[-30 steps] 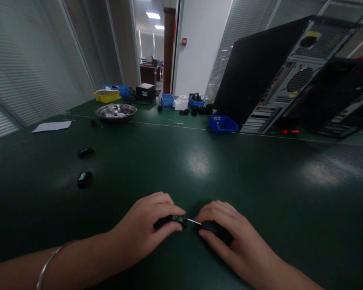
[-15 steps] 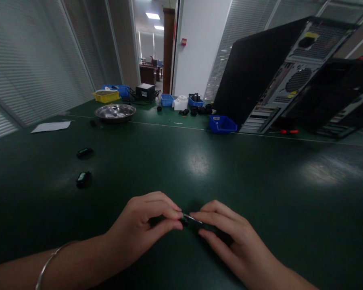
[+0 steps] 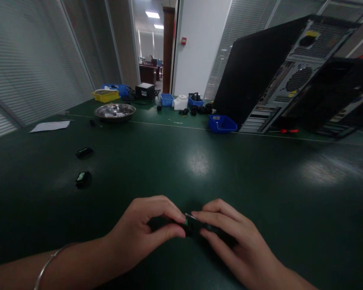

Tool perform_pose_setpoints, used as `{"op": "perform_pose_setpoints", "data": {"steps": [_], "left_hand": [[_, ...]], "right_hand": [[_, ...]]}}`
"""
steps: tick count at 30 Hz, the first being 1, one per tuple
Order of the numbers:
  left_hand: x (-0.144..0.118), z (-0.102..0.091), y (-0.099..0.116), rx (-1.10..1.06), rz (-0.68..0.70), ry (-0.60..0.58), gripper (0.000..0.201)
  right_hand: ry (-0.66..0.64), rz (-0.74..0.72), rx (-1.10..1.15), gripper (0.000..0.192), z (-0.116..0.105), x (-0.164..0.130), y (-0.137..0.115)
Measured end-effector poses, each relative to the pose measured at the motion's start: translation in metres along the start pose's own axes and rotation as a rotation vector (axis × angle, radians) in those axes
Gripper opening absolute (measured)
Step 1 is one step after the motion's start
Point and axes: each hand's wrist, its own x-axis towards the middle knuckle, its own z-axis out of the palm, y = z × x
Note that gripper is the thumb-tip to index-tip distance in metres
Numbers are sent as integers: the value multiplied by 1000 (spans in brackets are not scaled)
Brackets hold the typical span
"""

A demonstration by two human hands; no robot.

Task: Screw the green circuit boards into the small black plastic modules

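On the dark green tabletop (image 3: 199, 161), low in the frame's centre, the left hand (image 3: 145, 237) pinches a small black part (image 3: 186, 228), probably light and rigid, while right hand (image 3: 230, 241) fingers clasp a thin screwdriver (image 3: 191, 216).

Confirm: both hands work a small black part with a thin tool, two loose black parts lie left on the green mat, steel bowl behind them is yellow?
Not quite. The bowl is bare silver metal, per the head view; the yellow thing is a bin behind it. The rest holds: left hand, right hand, small black part, loose parts.
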Motion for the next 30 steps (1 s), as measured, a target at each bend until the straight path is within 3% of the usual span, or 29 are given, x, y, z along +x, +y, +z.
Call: {"op": "perform_pose_setpoints", "data": {"steps": [5,10,14,23,30], "left_hand": [[3,-3,-1,227,-32,-89,26],[4,-5,2,311,81,-227,33],[2,-5,6,363,9,-190,35],[2,-3,5,363,-75,-287,13],[2,-3,3,287,-7,-264,35]], "right_hand": [[74,35,60,38,-1,2,-1],[94,26,67,37,-1,2,1],[89,34,65,35,0,2,1],[79,57,78,35,-2,3,0],[54,78,24,31,-1,3,4]]}}
